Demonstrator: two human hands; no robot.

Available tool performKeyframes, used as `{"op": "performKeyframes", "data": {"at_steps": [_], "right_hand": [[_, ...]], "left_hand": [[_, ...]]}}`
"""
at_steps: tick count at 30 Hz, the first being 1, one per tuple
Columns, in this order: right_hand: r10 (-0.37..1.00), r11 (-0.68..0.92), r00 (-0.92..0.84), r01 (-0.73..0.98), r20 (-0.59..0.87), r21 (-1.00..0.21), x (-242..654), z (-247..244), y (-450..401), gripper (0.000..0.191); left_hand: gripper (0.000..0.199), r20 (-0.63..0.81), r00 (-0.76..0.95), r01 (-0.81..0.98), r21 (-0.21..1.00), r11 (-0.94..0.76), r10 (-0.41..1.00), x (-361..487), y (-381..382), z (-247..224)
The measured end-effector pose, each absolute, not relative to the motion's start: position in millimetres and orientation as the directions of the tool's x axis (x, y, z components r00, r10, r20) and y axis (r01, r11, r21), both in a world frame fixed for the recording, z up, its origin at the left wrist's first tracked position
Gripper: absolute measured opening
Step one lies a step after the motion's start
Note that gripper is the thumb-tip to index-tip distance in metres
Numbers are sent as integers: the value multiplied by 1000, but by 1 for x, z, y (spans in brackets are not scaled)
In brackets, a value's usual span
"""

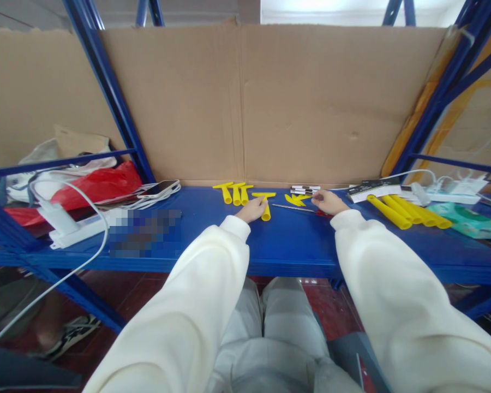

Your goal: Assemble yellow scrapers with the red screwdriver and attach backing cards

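Note:
My left hand is closed on a yellow T-shaped plastic piece, a hollow tube with a flat crossbar, its open end facing me. Left of it, three similar yellow T-shaped pieces lie in a row. My right hand has its fingers drawn together beside a small pile of flat yellow pieces; what is in them, if anything, is too small to make out. Under that hand lies a screwdriver with a thin metal shaft, its reddish handle partly hidden. Several marker pens rest just behind.
Several yellow tubes lie at the right, beside a black-and-white box and a green packet. A power strip and a phone with white cables are left. Cardboard walls the back of the blue shelf.

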State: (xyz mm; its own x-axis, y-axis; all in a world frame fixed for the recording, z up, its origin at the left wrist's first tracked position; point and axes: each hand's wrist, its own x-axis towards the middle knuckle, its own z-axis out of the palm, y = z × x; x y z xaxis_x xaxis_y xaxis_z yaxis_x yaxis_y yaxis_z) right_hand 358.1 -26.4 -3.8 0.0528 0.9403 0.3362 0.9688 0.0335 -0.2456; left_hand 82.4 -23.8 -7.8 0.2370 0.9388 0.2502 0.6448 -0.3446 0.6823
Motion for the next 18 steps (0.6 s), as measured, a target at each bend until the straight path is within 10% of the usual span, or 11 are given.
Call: {"op": "performKeyframes", "data": {"at_steps": [18], "right_hand": [[866,-315,420,879,270,-358,353,1,50,61]], "left_hand": [[36,330,298,757,490,-432,896,88,-18,-15]]}}
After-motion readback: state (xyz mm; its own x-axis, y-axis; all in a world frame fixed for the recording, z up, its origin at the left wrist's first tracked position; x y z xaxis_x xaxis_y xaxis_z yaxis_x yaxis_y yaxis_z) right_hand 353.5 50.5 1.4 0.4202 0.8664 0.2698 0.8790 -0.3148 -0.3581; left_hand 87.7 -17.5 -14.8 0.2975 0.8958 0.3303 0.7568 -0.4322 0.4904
